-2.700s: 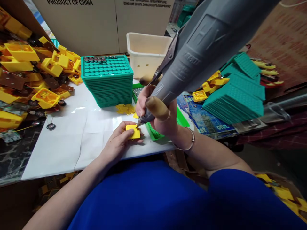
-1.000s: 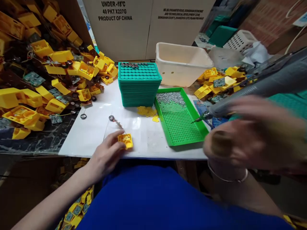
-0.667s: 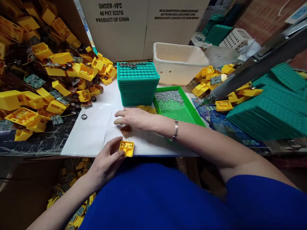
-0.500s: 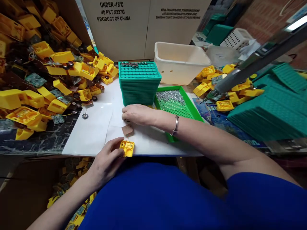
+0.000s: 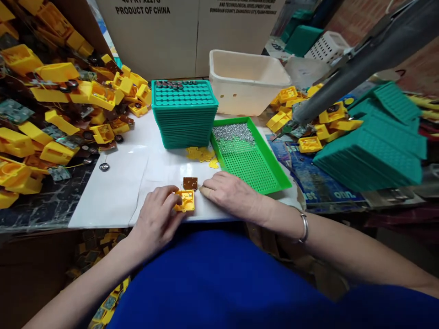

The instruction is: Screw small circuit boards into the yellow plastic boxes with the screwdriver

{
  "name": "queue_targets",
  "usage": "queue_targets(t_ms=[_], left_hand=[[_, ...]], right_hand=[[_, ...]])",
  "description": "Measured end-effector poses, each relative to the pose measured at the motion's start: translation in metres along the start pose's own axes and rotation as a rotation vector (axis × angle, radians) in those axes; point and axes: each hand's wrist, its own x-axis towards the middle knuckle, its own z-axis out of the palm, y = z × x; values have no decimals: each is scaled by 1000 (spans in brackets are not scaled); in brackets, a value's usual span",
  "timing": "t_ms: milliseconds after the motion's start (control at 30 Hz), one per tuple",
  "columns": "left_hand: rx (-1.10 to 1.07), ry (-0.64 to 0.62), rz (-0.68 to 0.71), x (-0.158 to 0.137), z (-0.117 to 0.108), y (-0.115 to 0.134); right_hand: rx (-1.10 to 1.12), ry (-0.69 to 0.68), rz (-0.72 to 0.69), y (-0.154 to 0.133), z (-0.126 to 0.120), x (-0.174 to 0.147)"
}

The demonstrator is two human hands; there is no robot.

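Head cam left hand [image 5: 158, 217]: grasping yellow case [image 5: 188, 205]
Right hand [image 5: 231, 195]: by brown board [image 5: 190, 183], grip unclear tbh
Crowding mid-frame: green tray [image 5: 252, 162], teal stack [image 5: 185, 125]

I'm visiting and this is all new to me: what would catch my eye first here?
Probably the heap of yellow parts on the left. Next, the teal tray stack near the middle and the grey tool slanting across the upper right. Near the front edge of the white surface, the left hand holds a small open yellow case, with the right hand beside it.
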Motion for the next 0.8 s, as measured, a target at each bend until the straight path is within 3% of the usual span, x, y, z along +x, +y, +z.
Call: queue_targets(t_ms=[167, 300, 400, 500, 633, 800], left_hand=[[-176, -114, -9, 8, -20, 3], [-99, -24, 45, 38, -27, 5], [76, -250, 58, 66, -19, 6], [219, -466, -27, 88, -13, 6], [252, -564, -101, 105, -16, 8], [342, -674, -51, 119, -19, 14]], right_hand=[[36, -60, 168, 1, -4, 2], [39, -85, 232, -3, -2, 5], [45, -90, 278, -6, -1, 5], [57, -130, 276, -7, -3, 4], [103, -157, 288, -4, -12, 5], [184, -161, 345, 1, -22, 8]])
